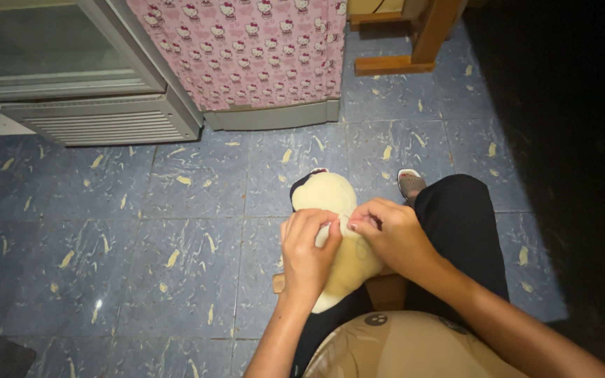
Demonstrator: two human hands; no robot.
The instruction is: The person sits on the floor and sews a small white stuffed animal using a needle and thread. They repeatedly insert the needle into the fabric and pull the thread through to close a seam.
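Looking straight down at a cream plush toy [330,210] with a dark patch at its far end, propped on a lap. Left hand [307,253] lying over the near side, fingertips pinching at the fabric. Right hand [393,234] right beside it, thumb and fingers pinched on the same spot. Blue speckled floor tiles [141,231] below, pink patterned cloth [246,49] hanging ahead, glass-door cabinet [64,63] at left, sandalled foot [410,183] just past the toy.

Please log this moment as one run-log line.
left hand: pinching cream plush toy | right hand: pinching same spot | toy: on lap, above blue tiled floor
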